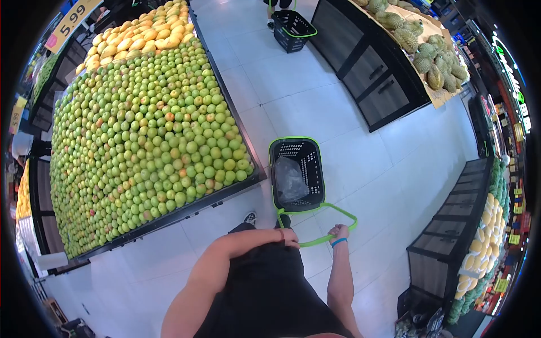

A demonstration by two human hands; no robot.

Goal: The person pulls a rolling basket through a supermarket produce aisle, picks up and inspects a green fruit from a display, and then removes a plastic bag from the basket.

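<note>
A black shopping basket (314,169) with a green rim is on the floor in front of me. Inside it lies a crumpled clear plastic bag (290,179). Its green pull handle (315,241) extends toward my body. My right hand (339,231), below which a blue wristband shows, is closed around the handle's right part. At the handle's left corner is my left hand (290,238), closed on it close to my waist, with a red band at the wrist. The fingertips of the left hand are partly hidden.
To the left, a large stand holds round green fruit (152,135), with yellow mangoes (143,36) behind. Another person's basket (293,31) stands farther up the aisle. Spiky fruit (434,62) fills a dark cabinet (366,67) at right; wrapped yellow fruit (483,242) is displayed lower right.
</note>
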